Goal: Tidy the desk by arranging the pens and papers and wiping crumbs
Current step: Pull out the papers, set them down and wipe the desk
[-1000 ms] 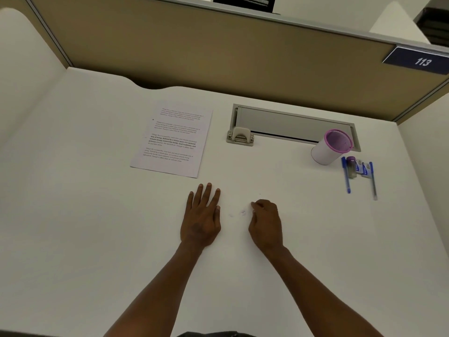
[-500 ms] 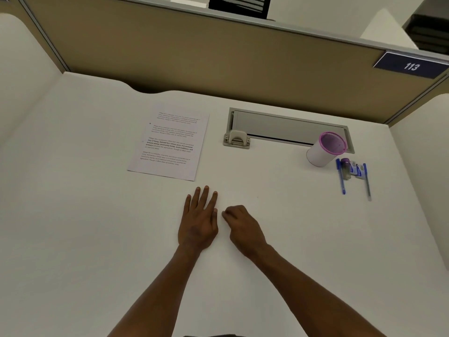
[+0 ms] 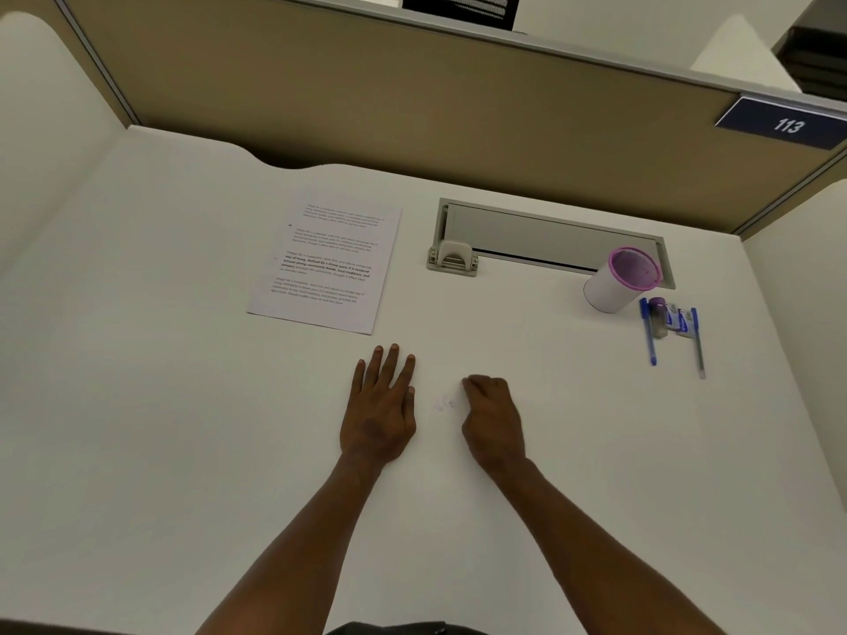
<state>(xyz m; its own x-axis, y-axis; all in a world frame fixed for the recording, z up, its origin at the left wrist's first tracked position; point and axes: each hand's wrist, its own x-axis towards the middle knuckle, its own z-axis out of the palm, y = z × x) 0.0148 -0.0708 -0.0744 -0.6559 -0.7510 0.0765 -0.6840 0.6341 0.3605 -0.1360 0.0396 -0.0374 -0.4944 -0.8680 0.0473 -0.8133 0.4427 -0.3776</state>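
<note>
- My left hand (image 3: 380, 405) lies flat on the table (image 3: 137, 428) just below the middle of the frame, fingers straight and together. I judge it serves as a wall to sweep against.
- My right hand (image 3: 492, 417) sits just to its right with the fingers curled under and the knuckles up. I cannot tell whether anything is pinched beneath them.
- Between the two hands lies a faint pale scatter of crumbs (image 3: 444, 402), close to my right fingertips and a little apart from my left hand. Gathering them looks like the step in hand.
- The printed sheet of paper (image 3: 327, 265) lies square and flat above my left hand, left of center and clear of the crumbs, so sweeping should not disturb it.
- At the right of the frame, two blue pens (image 3: 648, 332) lie side by side on the table below a white cup with a purple rim (image 3: 618, 281), with a small vial (image 3: 659, 319) and small packets between them. They are lined up but not in the cup.
- A grey cable tray (image 3: 550, 233) is set into the table behind the cup.
</note>
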